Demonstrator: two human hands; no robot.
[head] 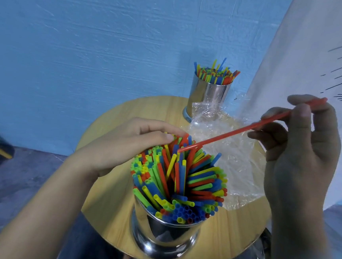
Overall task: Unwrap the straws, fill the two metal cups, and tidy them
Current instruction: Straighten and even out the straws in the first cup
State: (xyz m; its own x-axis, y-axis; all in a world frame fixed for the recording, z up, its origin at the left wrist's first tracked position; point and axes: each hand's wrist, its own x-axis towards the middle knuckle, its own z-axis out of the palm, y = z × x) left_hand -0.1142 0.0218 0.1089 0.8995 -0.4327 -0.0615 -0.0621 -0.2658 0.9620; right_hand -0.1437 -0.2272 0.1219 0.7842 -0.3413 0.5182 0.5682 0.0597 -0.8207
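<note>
Nearest you, at 6 o'clock on the round surface [108, 223], the near metal cup [164, 238] is packed with coloured straws [182, 180], many of them leaning unevenly. Your left hand [127, 144] lies at the bundle's 10 o'clock edge, grip loose, fingers stretched against the straw tops. Your right hand [301, 145], out at 3 o'clock, pinches a red straw [238, 131] whose low tip touches the bundle's far side. Unwrapping and filling look almost done. What remains is seating this straw and evening the tops. The clear wrapper [231, 161] sprawls at 2 o'clock, up against the far cup [208, 97] at 12 o'clock, which is already full. A white cloth [307, 48] hangs beside your right hand.
</note>
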